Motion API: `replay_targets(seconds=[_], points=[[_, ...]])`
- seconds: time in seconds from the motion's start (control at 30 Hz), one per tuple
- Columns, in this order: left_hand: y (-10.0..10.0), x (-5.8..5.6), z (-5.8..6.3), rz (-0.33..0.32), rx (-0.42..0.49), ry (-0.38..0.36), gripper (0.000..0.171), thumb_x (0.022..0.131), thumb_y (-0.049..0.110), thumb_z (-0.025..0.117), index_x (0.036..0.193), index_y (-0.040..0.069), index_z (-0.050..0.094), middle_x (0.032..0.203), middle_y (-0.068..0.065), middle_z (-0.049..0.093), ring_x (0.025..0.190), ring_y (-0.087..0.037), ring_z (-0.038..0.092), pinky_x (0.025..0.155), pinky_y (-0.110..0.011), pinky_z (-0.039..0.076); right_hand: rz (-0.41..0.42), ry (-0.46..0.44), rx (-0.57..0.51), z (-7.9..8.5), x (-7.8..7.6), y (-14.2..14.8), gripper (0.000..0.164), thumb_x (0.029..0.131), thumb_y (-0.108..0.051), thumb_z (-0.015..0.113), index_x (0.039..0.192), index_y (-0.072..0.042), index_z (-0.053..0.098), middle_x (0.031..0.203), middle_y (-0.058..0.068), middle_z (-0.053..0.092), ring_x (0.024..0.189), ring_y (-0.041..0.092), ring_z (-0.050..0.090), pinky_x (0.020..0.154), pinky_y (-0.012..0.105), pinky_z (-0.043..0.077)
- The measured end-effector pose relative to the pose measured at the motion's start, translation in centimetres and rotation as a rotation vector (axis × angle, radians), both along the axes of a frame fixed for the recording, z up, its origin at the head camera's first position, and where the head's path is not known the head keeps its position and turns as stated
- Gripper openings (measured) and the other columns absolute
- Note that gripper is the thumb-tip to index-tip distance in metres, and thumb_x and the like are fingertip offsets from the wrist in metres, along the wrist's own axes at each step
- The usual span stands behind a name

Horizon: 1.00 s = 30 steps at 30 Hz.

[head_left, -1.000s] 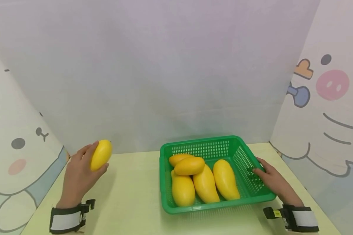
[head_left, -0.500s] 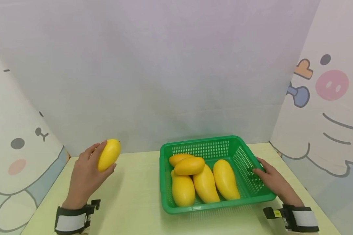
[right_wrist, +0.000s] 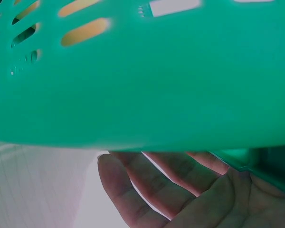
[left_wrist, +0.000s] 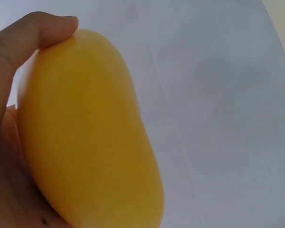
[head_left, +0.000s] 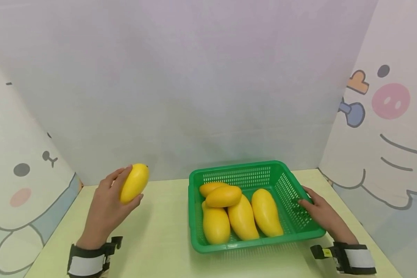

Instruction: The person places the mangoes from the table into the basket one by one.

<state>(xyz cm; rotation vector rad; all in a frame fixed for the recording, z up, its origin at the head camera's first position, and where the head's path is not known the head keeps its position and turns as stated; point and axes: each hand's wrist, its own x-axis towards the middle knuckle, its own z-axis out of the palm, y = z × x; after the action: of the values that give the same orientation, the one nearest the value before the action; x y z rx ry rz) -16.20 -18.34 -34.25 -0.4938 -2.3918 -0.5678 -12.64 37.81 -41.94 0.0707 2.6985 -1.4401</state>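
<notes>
On the left in the head view, my left hand holds a yellow mango above the table, thumb on the near side and fingers over the far side. The left wrist view shows this mango large, with a fingertip curled on its upper end. A green plastic basket with slotted walls stands right of centre. My right hand grips its right rim, thumb inside and fingers outside. In the right wrist view the fingers curve beneath the basket's wall.
Several mangoes lie in the basket, one orange-yellow mango resting on top of others. A single mango lies to their right. The pale yellow-green table is bounded by a grey back wall and cartoon-printed side panels.
My left hand has moved to the right with the mango in its grip. The right hand and the basket have stayed in place.
</notes>
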Motion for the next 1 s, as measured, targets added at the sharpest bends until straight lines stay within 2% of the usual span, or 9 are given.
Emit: replay_targets(seconds=[0.17,0.4,1.0], points=[[0.3,0.3,0.3,0.000,-0.006,0.026,0.084,0.064,0.026,0.080,0.140,0.023,0.042,0.129,-0.015,0.048,0.100,-0.037,0.048,0.073,-0.052,0.043,0.003,0.006,0.011,0.1,-0.1,0.0,0.064,0.100,-0.033,0.042,0.149,-0.006,0.011,0.126,0.033,0.042,0.084,0.025,0.058,0.064,0.038,0.050],[0.6,0.5,0.5,-0.007,-0.017,0.025,0.086,0.065,0.030,0.080,0.141,0.025,0.040,0.130,-0.015,0.047,0.100,-0.036,0.047,0.073,-0.051,0.042,-0.002,-0.007,0.004,0.1,0.0,0.0,0.065,0.100,-0.034,0.042,0.149,-0.007,0.010,0.126,0.032,0.042,0.084,0.025,0.058,0.065,0.038,0.050],[2.5,1.5,1.0,-0.079,-0.063,0.053,0.083,0.066,0.035,0.077,0.141,0.024,0.041,0.130,-0.013,0.049,0.096,-0.031,0.050,0.072,-0.047,0.041,-0.001,0.000,0.013,-0.1,-0.1,0.0,0.065,0.099,-0.034,0.042,0.149,-0.006,0.011,0.125,0.032,0.043,0.083,0.025,0.058,0.063,0.038,0.050]])
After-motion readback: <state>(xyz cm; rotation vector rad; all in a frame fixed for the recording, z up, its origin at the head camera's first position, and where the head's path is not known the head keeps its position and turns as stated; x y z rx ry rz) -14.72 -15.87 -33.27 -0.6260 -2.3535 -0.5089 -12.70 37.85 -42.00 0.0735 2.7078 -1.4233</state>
